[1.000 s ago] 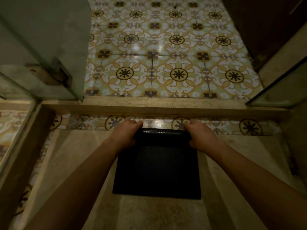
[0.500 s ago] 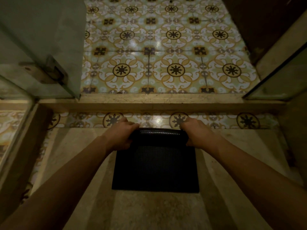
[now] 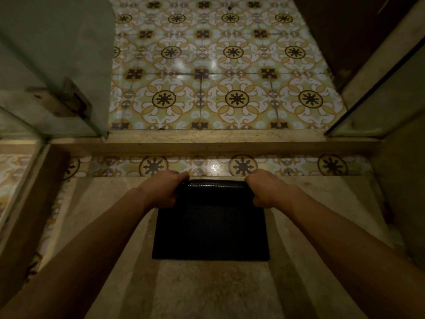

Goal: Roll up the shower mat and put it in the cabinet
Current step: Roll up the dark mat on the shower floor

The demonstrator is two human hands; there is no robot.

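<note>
The black textured shower mat [image 3: 210, 229] lies on the beige stone shower floor, its far edge curled into a short roll. My left hand [image 3: 162, 189] grips the left end of that roll and my right hand [image 3: 266, 191] grips the right end. Both hands have their fingers wrapped over the rolled edge. The near part of the mat is still flat on the floor. No cabinet is in view.
A stone threshold [image 3: 213, 142] crosses the view beyond the mat, with patterned yellow floor tiles [image 3: 220, 72] past it. A glass shower door with a metal hinge [image 3: 59, 102] stands at the left; a glass panel [image 3: 377, 107] stands at the right.
The roll at the mat's far edge has grown slightly thicker as both hands turned it toward me. The flat part looks a little shorter.
</note>
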